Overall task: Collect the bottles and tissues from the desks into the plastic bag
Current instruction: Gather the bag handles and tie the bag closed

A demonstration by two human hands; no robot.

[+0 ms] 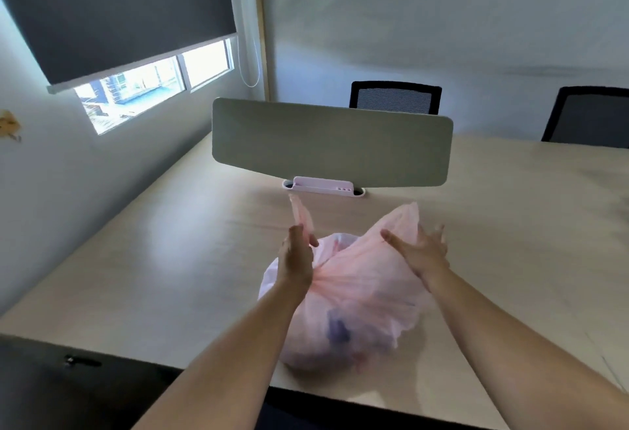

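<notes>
A full pink plastic bag (354, 307) sits on the light wooden desk (170, 259) near its front edge. Dark shapes show through the thin plastic; what they are I cannot tell. My left hand (295, 256) pinches the bag's left handle strip, which stands up above the fingers. My right hand (420, 249) has spread, straight fingers against the right handle flap, with the thumb in front of it. The bag's neck is gathered between the two hands. The image is blurred by motion.
A grey-green divider screen (332, 147) stands across the desk behind the bag, with a white cable tray (323, 186) at its foot. Two black mesh chairs (394, 96) stand behind it. A window with a dark roller blind (115, 14) is at the left.
</notes>
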